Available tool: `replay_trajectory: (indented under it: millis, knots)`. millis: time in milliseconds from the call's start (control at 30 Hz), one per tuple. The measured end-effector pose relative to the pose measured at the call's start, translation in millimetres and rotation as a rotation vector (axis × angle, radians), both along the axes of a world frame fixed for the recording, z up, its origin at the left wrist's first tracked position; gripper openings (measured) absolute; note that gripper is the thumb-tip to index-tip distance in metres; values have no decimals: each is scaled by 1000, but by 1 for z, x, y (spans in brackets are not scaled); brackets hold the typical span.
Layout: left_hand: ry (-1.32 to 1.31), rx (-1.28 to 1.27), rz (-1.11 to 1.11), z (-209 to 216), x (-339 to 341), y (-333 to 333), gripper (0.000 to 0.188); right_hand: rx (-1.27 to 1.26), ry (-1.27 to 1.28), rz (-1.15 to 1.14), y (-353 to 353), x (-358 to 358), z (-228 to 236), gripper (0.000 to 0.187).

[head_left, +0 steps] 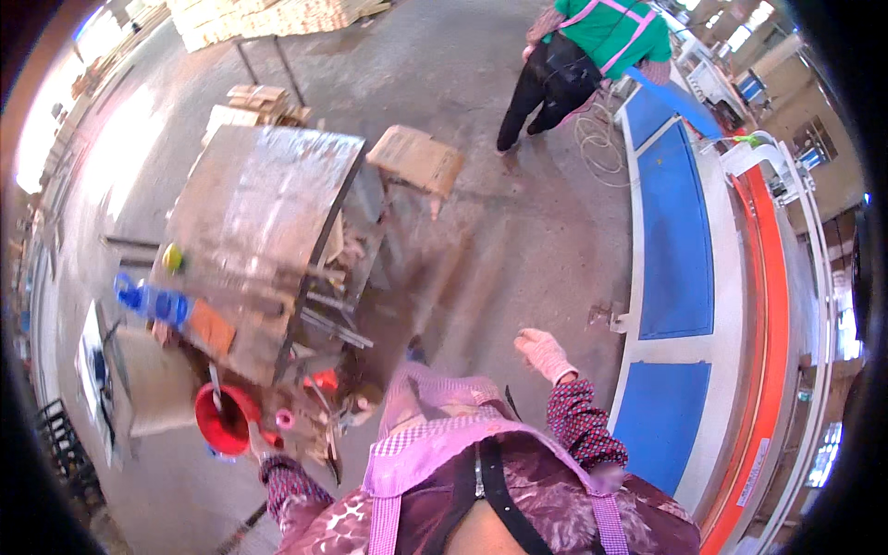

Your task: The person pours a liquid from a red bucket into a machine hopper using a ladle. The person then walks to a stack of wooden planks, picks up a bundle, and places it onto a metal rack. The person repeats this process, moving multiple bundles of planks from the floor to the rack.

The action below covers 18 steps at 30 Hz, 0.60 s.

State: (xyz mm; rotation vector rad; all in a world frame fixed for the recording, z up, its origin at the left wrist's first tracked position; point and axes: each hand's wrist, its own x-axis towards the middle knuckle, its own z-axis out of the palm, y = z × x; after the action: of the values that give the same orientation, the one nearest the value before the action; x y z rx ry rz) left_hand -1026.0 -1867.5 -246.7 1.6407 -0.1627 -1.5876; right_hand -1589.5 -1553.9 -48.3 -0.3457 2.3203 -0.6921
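Note:
A red bucket (222, 427) hangs at the lower left, tilted so its inside shows, with a light-coloured flat handle or stick standing in it. My left hand (256, 442) is closed at the bucket's right rim; its fingers are partly hidden. In a pale pink glove, my right hand (546, 355) hangs at my right side, its fingers curled in with nothing visible in them. The blue-panelled machine (673, 231) is to the right of that hand. Beside the bucket stands a worn table (250, 203).
A large blue bottle (162, 301), a yellow-green object (172, 257) and an orange-brown piece (211, 326) lie along the table's near left edge. A cardboard-topped stool (416, 159) stands beyond. A co-worker in green (601, 42) is at the machine's far end. Scraps litter the floor under the table.

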Motion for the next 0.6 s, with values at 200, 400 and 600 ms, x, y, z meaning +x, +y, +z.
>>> replay_trajectory:
  millis: [200, 400, 600]
  knots:
    - [-494, -63, -7, 46, -109, 24, 34, 19, -158, -83, -38, -75, -37, 42]
    - [-336, 1, -633, 2, -313, 36, 32, 95, -230, -92, -79, -187, -62, 33]
    - [-384, 25, -1051, 8, -460, 14, 32, 208, -54, 218, -166, -364, -41, 48]
